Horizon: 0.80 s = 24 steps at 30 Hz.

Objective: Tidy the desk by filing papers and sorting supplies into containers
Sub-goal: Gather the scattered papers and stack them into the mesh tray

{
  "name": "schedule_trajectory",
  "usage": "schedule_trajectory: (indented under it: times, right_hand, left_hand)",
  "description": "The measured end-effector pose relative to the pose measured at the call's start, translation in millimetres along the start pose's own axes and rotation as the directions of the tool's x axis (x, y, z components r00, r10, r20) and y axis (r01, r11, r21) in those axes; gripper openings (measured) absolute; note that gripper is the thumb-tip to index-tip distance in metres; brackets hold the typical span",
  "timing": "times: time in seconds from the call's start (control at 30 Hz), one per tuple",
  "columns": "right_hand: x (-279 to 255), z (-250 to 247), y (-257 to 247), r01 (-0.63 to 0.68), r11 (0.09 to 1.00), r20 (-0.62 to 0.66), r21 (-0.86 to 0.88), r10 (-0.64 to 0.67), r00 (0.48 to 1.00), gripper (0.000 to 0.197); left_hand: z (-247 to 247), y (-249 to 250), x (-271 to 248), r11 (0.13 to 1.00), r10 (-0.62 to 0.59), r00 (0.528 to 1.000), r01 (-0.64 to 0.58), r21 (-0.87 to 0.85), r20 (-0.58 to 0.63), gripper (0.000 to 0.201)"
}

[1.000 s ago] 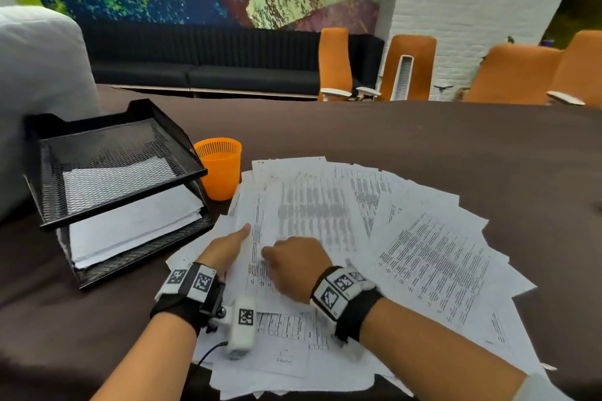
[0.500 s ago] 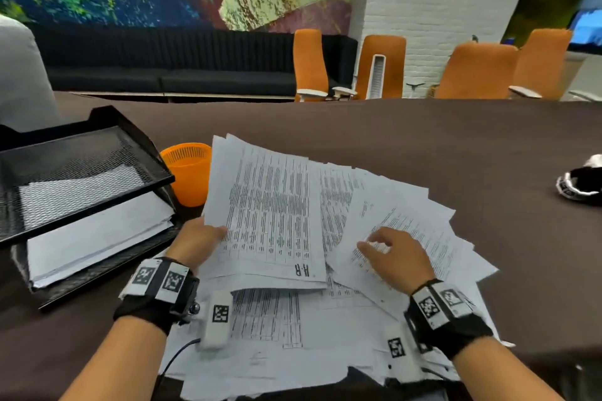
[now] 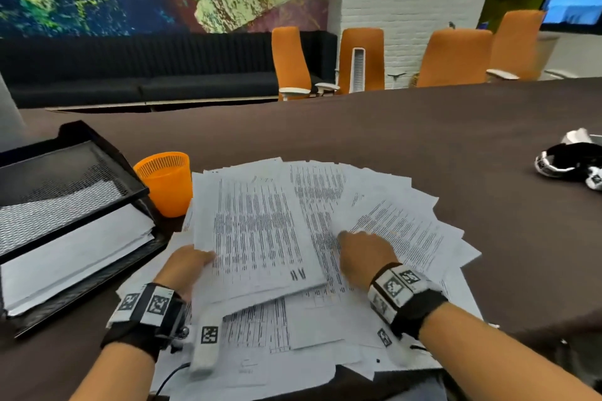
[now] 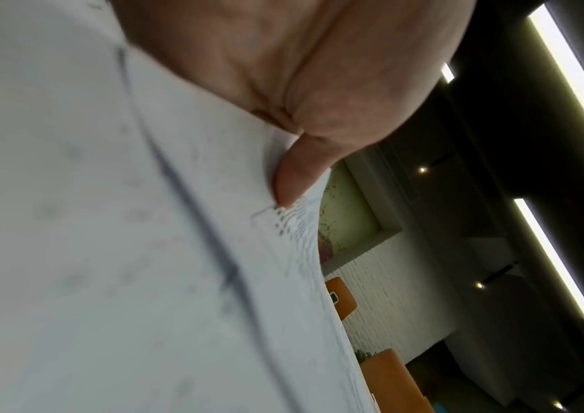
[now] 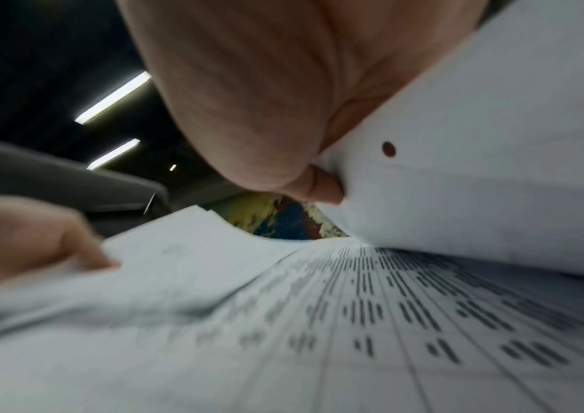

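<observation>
A fan of printed papers (image 3: 325, 312) covers the near part of the dark table (image 3: 423, 140). My left hand (image 3: 192, 265) grips a sheaf of printed sheets (image 3: 257, 231) by its left edge and holds it tilted just above the pile. The left thumb (image 4: 297, 173) presses on that sheaf (image 4: 106, 223). My right hand (image 3: 358, 251) pinches the edge of the right-hand sheets (image 3: 397, 225). Its thumb (image 5: 322, 187) lies on a lifted sheet (image 5: 477, 167) with a punched hole. Left of the pile stand a black mesh two-tier tray (image 3: 97, 153) and an orange mesh cup (image 3: 166, 182).
The tray's lower tier holds a stack of white paper (image 3: 75, 251). A black and white wrist device (image 3: 573, 166) lies at the far right of the table. Orange chairs (image 3: 456, 55) and a dark sofa (image 3: 140, 75) stand beyond the far edge.
The left hand lifted a sheaf off the pile, then lowered it flatter. The right hand moved right, and its fingers have closed on the right-hand sheets.
</observation>
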State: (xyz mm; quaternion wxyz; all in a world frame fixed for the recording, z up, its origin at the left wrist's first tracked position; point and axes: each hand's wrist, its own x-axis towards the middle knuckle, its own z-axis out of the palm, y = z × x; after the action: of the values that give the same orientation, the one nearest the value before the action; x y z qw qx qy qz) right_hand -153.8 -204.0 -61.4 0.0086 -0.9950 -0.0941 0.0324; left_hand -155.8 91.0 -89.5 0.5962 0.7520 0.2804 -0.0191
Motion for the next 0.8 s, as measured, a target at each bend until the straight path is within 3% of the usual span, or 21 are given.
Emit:
schedule_trajectory:
  times: [0.1,0.2,0.3,0.37,0.43,0.47,0.53,0.6,0.63,0.73,0.8]
  right_hand:
    - [-5.3,-13.8,0.3,-0.005,0.993,-0.099,0.119,0.017,0.995,0.045]
    - [-25.7,-12.7,-31.4,0.181,0.968,-0.135,0.173,-0.159,0.978,0.055]
    - [-40.8,-0.4,-66.7,0.342,0.902,-0.088,0.263,-0.33,0.94,0.062]
    - [-46.6,8.5,-82.4,0.467,0.845,-0.078,0.259,-0.464,0.882,0.051]
    - [-51.5,11.5,-89.9,0.556,0.804,-0.056,0.212,-0.558,0.828,0.033]
    - [-52.1,10.3,-88.8,0.544,0.806,-0.03,0.232,-0.553,0.833,0.038]
    - [-48.0,0.5,-75.9,0.362,0.849,0.042,0.386,-0.408,0.912,0.059]
    - [-34.0,-11.0,-49.4,0.126,0.811,0.013,0.571,-0.162,0.987,0.064]
    - [-24.6,-15.4,-32.8,0.025,0.771,-0.024,0.637,-0.013,1.0,0.06]
    - [13.9,-6.9,28.3,-0.276,0.604,0.044,0.748,0.369,0.928,0.053]
    - [31.7,4.8,57.6,-0.412,0.427,0.187,0.805,0.477,0.859,0.05]
  left_hand:
    - [-0.1,4.9,-3.0,0.997,-0.031,0.998,0.027,0.069,0.046,0.02]
    - [10.5,10.5,-12.4,0.998,-0.056,0.993,0.054,0.022,0.102,0.021]
    - [27.7,15.5,-28.9,0.989,-0.049,0.974,0.079,-0.129,0.219,0.027]
    - [32.2,16.3,-34.1,0.981,-0.032,0.958,0.086,-0.176,0.286,0.037]
    - [31.1,14.3,-35.4,1.0,0.004,0.945,0.004,-0.024,0.327,0.04]
    - [28.3,10.3,-30.6,0.994,0.02,0.951,-0.052,0.096,0.31,0.036]
    - [26.1,4.3,-23.9,0.974,0.021,0.975,-0.071,0.217,0.222,0.028]
    - [23.6,1.5,-19.4,0.988,-0.006,0.989,-0.016,0.15,0.145,0.035]
    - [23.5,-0.3,-16.5,0.995,-0.015,0.995,0.005,0.097,0.101,0.041]
    - [32.0,-0.9,-16.7,0.998,-0.064,0.991,0.067,-0.02,0.12,0.05]
    - [42.4,7.8,-34.0,0.998,-0.031,0.987,0.038,-0.043,0.157,0.037]
